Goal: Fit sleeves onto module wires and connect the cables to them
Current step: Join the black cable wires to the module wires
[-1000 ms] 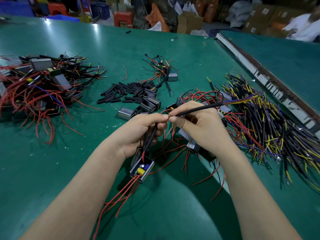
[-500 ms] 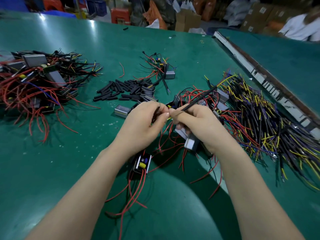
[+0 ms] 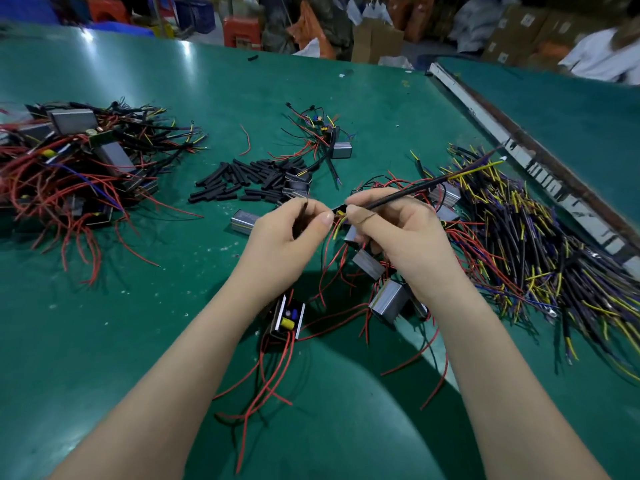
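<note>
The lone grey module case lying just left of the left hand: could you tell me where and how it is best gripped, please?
Probably across its two long ribbed sides, coming from above. The grey module case lies flat on the green table, long sides exposed; the left hand crowds its right end.

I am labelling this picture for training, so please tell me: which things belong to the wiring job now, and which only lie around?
In the job:
- left hand, pinching module wires
- right hand, holding black cable with yellow tips
- open module with yellow capacitor
- pile of black tube sleeves

Lying about:
- single loose red wire
- cardboard boxes
- red plastic stool
</note>
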A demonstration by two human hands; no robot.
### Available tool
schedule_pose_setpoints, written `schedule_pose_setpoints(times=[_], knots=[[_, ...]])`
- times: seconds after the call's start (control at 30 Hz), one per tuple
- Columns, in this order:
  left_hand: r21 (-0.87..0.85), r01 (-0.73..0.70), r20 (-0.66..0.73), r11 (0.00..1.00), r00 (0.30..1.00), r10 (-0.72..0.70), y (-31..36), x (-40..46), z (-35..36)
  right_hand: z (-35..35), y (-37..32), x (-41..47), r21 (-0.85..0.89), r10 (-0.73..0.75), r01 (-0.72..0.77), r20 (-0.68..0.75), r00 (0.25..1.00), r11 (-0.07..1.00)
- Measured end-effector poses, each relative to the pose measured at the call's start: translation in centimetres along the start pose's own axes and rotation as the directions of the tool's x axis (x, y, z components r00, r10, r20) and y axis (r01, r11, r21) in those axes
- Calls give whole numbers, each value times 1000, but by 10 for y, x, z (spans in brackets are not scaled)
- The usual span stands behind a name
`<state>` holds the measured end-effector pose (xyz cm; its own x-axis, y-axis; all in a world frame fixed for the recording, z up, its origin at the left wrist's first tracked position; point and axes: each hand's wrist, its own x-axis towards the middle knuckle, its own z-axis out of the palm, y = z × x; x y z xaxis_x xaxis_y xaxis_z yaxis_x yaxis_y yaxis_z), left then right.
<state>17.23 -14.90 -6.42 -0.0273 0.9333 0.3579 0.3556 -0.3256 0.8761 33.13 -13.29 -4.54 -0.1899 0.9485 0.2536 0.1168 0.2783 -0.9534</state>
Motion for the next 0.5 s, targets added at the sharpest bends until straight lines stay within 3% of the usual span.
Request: schedule_pose_setpoints(times=[0.23,0.37,0.43,0.5], knots=[[-280,167,100,945,984,-144,2,3,-3,5,3,-2,-245,-174,176,30,984,954],[-343,200,140,918,977,-161,3,3,-2,6,5,-2,-490,-539,502,76,839,713],[-344,208,165,915,973,-160,4,3,-2,7,6,-3,-502,-558,520,86,825,691],[-354,230,165,907,969,-181,4,3,-2,8,7,-4,-511,-489,450,64,870,732]])
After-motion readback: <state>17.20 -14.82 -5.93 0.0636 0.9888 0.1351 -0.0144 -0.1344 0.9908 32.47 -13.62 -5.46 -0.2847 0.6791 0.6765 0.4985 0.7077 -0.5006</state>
